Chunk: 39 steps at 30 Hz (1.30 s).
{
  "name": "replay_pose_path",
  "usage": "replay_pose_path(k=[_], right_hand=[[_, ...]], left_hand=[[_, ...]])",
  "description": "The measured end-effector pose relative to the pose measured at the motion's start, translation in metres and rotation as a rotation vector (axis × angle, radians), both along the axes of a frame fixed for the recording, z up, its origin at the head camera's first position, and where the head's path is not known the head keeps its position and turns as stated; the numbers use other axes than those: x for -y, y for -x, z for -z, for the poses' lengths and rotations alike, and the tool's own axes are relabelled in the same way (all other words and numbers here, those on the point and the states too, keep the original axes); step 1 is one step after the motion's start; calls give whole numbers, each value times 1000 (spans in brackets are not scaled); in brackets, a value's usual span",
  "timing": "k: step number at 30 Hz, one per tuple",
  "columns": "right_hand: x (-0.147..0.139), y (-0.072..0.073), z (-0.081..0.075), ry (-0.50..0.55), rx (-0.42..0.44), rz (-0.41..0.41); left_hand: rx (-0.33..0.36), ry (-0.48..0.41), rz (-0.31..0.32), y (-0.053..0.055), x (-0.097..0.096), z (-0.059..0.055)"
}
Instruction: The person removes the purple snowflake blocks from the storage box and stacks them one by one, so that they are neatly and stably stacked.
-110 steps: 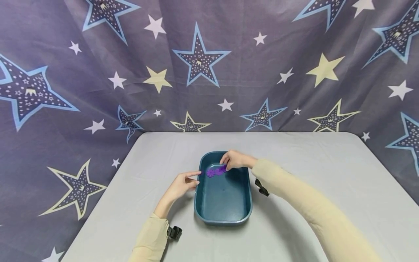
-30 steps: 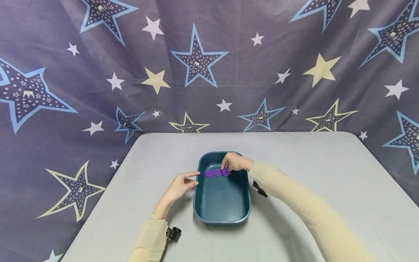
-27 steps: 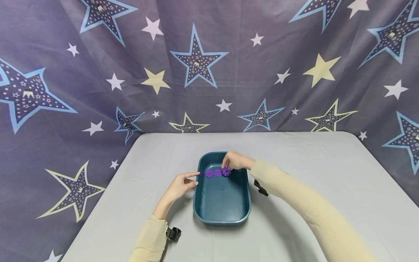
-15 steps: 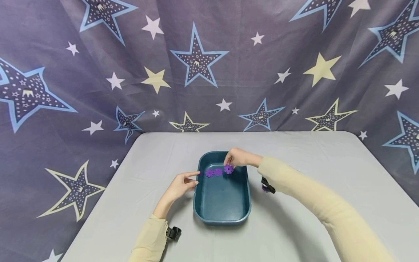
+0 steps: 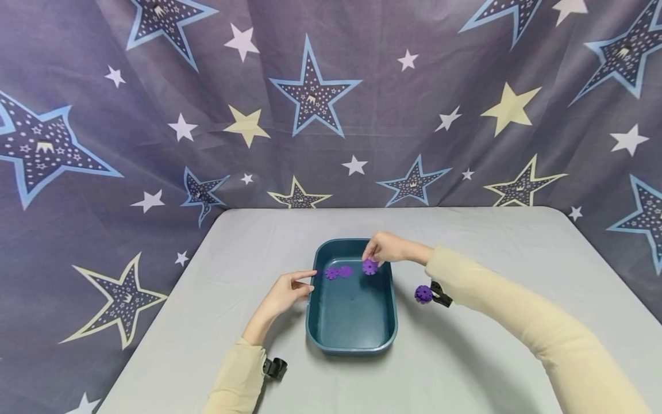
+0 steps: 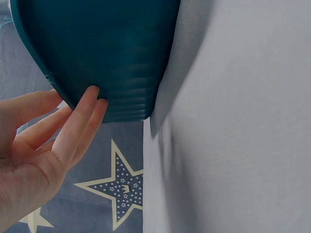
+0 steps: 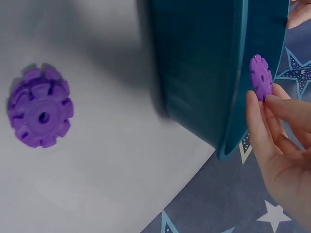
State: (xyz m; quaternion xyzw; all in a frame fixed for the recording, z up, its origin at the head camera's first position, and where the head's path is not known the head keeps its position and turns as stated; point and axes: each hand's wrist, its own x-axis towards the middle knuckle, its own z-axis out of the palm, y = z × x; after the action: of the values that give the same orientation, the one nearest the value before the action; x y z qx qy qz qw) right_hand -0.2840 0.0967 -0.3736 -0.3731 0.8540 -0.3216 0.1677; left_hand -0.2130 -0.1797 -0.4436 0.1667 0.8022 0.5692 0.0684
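Disc [image 5: 369, 265] pinched by right-hand fingers [image 7: 259, 127] has shifted toward the desk's [image 5: 543, 241] right edge, leaving two discs [image 5: 345, 271] in the tray [image 5: 353, 322], which straight left-hand fingers [image 5: 304, 275] touch.

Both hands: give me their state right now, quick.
Left hand: open, touching the side of the teal tub.
Right hand: closed, pinching a purple notched disc.

Stack of purple notched discs [image 5: 423, 294] stands on desk [image 5: 517, 253], right of teal bin [image 5: 353, 350]. Left hand [image 5: 285, 293] bars left rim. Way in: above, near half.
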Motion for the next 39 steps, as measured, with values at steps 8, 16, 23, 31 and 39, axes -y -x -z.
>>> replay_pose_path(k=[8, 16, 23, 31, 39], right_hand=[[-18, -6, -4, 48, 7, 33], [-36, -11, -9, 118, 52, 53], [-53, -15, -9, 159, 56, 101], [-71, -21, -6, 156, 88, 150], [-87, -26, 4, 146, 142, 181]], left_hand=[[76, 74, -50, -6, -7, -13], [75, 68, -46, -6, -7, -12], [65, 61, -37, -6, -7, -12], [60, 67, -35, -5, -6, -11], [67, 71, -41, -6, -7, -13]])
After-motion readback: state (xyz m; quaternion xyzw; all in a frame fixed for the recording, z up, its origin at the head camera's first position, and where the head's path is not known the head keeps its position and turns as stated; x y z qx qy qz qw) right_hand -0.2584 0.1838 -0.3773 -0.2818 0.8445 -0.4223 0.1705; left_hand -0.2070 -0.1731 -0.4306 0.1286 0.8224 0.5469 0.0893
